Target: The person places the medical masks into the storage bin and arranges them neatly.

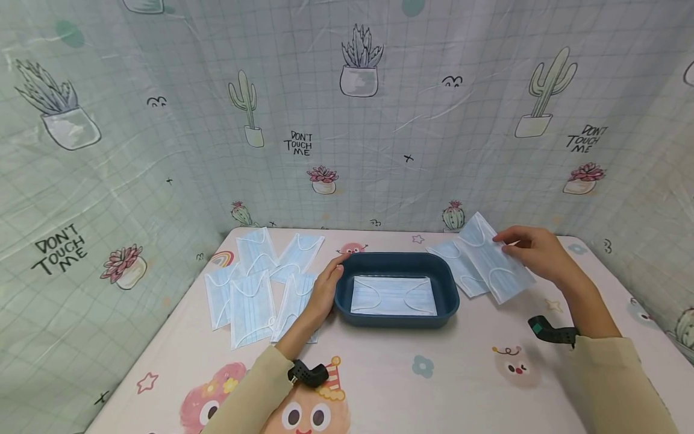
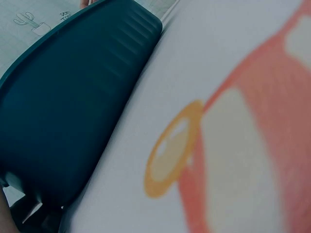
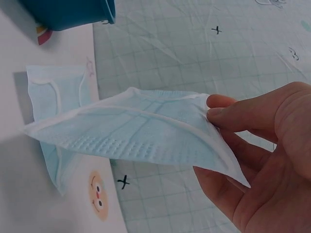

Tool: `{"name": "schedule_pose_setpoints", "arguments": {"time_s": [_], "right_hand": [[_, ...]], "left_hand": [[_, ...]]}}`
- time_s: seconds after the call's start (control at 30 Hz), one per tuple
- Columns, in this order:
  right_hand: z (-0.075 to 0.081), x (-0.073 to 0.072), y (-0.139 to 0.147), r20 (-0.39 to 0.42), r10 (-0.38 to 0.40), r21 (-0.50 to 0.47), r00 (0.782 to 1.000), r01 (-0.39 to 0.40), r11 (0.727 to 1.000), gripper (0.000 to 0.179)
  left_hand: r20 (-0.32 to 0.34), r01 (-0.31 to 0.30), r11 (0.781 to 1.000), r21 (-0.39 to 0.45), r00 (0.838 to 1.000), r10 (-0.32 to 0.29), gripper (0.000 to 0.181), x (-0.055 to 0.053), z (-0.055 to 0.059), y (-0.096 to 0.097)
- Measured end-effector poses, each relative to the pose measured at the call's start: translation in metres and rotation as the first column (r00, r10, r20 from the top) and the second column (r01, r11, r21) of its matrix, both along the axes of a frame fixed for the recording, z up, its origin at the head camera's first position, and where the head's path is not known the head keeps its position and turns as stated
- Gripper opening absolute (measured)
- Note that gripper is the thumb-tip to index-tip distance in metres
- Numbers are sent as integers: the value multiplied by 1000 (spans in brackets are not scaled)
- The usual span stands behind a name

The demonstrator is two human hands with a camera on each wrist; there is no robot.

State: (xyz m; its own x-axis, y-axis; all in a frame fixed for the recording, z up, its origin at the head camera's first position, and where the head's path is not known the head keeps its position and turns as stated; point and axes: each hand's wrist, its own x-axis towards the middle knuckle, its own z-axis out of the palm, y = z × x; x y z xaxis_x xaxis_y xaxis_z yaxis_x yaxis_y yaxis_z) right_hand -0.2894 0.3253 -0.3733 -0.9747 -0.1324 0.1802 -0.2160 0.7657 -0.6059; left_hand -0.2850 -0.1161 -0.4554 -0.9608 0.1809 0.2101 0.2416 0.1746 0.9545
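Beside a dark blue tub (image 1: pixel 398 323), one mask (image 1: pixel 490 262) held aloft near three o'clock

Behind your pale, cartoon-printed table (image 1: pixel 379 386) hangs a cactus-patterned curtain (image 1: pixel 374 129), and the tub sits upright at the dial's centre with one flat mask (image 1: pixel 394 296) lying inside. At nine o'clock your left hand (image 1: pixel 324 288) touches the tub's end; how firmly its fingers close there, you cannot tell. Too hard a press on that side could shove the tub across the tabletop. Farther out at nine, five loose masks (image 1: pixel 251 310) overlap, and a careless sweep of your left forearm could scatter them.

Between two and three o'clock your right hand (image 1: pixel 534 253) pinches the raised mask near one edge, thumb against fingers, its far side unsupported. A slackened pinch could let it swing or drop. It overlaps the lower mask (image 1: pixel 462 271) in the head view, so any brush between the two might drag the one on the table along.

Up close, the held piece is pale blue with white borders, pleated lengthwise and bowed, its edge stippled with crimping. Thin white ear loops (image 3: pixel 170 119) lie over its face.
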Motion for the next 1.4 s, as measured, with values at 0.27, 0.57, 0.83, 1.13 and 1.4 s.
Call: {"name": "schedule_pose_setpoints", "arguments": {"time_s": [0.27,0.57,0.83,1.13,1.4], "right_hand": [[3,1,-2,-2,7,-3,1000,-7,1000,31],[15,8,-12,-48,18,6,999,-18,1000,28],[23,19,-21,-107,37,-9,994,-38,999,31],[33,26,-31,-160,41,6,986,-40,999,29],[44,31,-43,-180,84,4,980,-84,996,26]], "left_hand": [[-5,2,1000,3,1000,-2,44,-1,-1,0],[2,-52,999,10,999,52,43,-8,-10,4],[-16,-42,999,6,999,42,45,-22,-31,-1],[-33,-51,999,-1,998,51,44,-25,-33,1],[-37,-63,998,11,997,64,44,-27,-34,1]]}}
